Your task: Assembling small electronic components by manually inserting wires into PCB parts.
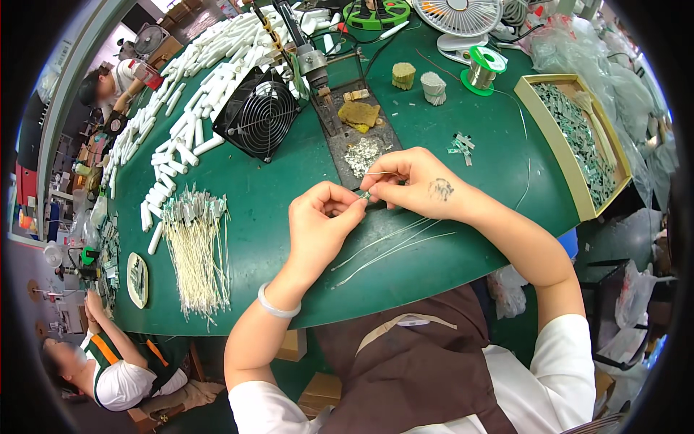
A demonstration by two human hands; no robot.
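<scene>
My left hand (316, 226) is closed, with thumb and forefinger pinching a small green circuit board (365, 195). My right hand (426, 186) meets it from the other side, its fingertips closed on a thin pale wire that touches or nearly touches the board; the exact contact is too small to tell. Below the hands, several loose pale wires (394, 249) lie on the green tabletop (405, 289). Just beyond the fingers, a heap of silvery scraps (363, 155) rests on a dark metal plate, under a soldering iron (314, 69) held on a stand.
A black fan (259, 113) stands at left before many white tubes (191, 108). Wired boards (195, 246) lie bundled near an oval dish (137, 280). Solder spool (483, 70), yellow sponge (358, 116), small boards (461, 147) and a yellow tray (533, 83) sit around. Two other people work at left.
</scene>
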